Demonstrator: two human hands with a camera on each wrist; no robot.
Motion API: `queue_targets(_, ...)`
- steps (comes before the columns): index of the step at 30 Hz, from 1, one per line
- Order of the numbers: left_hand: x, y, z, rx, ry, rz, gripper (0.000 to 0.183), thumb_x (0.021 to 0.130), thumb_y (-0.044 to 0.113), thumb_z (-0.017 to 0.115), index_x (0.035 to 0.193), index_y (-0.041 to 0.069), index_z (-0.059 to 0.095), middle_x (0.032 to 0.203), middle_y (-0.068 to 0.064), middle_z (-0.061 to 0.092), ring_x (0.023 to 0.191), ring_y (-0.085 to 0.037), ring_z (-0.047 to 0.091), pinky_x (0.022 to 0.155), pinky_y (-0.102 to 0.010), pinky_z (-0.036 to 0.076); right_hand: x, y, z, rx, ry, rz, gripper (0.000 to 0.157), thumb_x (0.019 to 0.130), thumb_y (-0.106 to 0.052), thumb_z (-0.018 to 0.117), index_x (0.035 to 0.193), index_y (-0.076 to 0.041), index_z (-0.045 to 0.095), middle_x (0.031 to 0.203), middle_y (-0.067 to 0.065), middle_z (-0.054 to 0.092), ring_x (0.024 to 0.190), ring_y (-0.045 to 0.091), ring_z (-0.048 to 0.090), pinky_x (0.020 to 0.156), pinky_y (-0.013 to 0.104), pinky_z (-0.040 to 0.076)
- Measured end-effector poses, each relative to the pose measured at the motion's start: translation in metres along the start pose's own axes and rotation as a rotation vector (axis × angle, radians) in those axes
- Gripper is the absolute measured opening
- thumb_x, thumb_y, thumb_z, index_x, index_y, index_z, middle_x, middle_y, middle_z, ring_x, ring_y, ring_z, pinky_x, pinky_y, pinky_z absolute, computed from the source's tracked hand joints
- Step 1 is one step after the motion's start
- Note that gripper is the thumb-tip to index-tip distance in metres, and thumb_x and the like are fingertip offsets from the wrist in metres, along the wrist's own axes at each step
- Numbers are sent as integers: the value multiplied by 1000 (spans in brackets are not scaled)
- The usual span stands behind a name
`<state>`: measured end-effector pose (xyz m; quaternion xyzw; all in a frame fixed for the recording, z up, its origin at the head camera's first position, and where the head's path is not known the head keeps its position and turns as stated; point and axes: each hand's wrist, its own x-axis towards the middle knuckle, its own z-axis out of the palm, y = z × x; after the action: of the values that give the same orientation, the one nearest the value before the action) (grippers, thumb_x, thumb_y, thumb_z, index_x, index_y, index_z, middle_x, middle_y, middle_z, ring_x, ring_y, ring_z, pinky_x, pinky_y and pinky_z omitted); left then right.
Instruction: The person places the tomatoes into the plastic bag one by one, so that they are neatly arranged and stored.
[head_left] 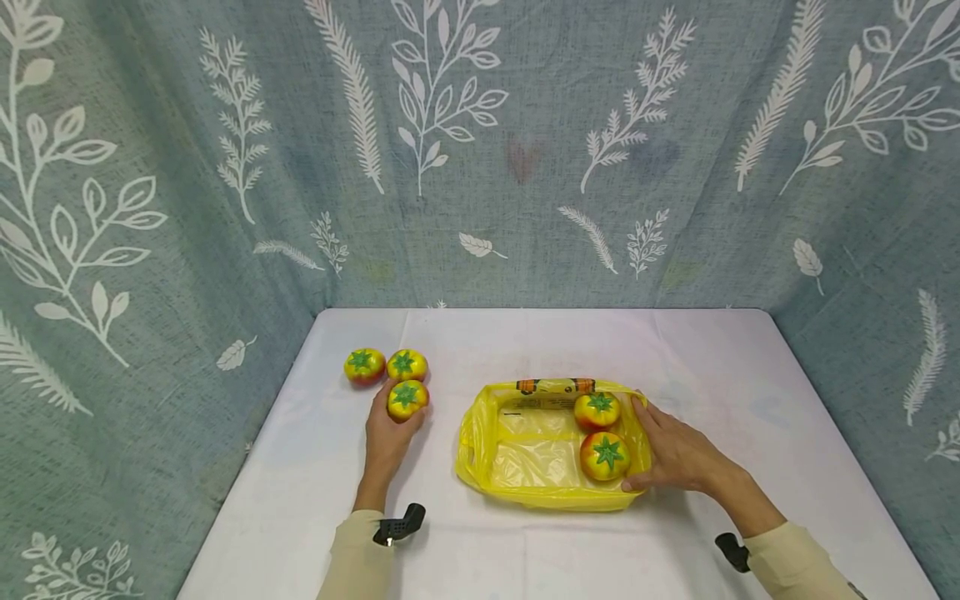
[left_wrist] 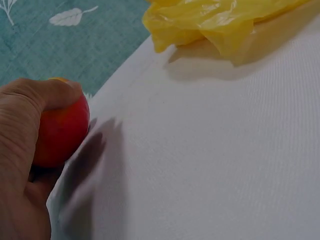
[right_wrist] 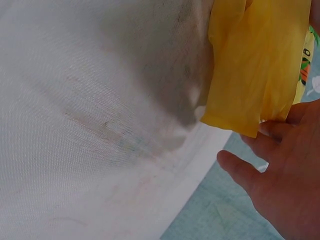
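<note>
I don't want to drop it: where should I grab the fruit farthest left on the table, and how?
I'd hold the fruit farthest left round its plump sides, coming from above and slightly left. Its green leaves face up and its left side looks free, but another fruit sits close on its right.

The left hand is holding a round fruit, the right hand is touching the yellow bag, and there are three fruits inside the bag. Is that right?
Almost! The bag has two fruits inside, not three; the head view shows that. The left hand is holding a round fruit, and the right hand is touching the yellow bag.
</note>
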<state>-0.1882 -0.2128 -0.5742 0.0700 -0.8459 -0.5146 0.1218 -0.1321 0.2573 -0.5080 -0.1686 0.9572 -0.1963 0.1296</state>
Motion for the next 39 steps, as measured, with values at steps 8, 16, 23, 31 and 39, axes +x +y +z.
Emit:
queue_targets(8,3,12,3,-11,-19,41,79,84,22,84,150,14,43,145,-16,49,128,-32,48,111,-51,38,0,0,0,3,2,8,136,66,-69,83,158,4,16,157,34,26,137,54,37,106,68,36)
queue_targets(16,4,26,7,-29,-44,58,78,83,22,85,149,16,44,143,-16,50,124,-32,51,109,-49,40,0,-1,1,-7,17,10,135,65,-68,84,158,4,17,156,34,28,136,53,39,106,68,37)
queue_targets(23,4,34,11,-31,-57,57,79,82,22,85,150,14,45,144,-20,51,124,-34,52,109,-51,40,-1,-1,1,8,10,14,135,66,-68,83,158,4,16,157,34,26,137,54,37,107,68,36)
queue_targets(31,2,45,22,-10,-105,59,77,83,25,84,149,16,45,145,-15,52,124,-33,53,109,-51,40,-1,-1,1,-1,15,14,135,66,-67,84,158,4,17,157,34,27,137,53,37,106,68,36)
queue_targets(39,0,55,36,5,-152,91,75,84,24,84,149,15,46,146,-12,51,124,-31,54,110,-50,42,-1,0,0,-10,25,9,135,66,-69,83,158,5,17,156,35,28,136,54,38,106,68,37)
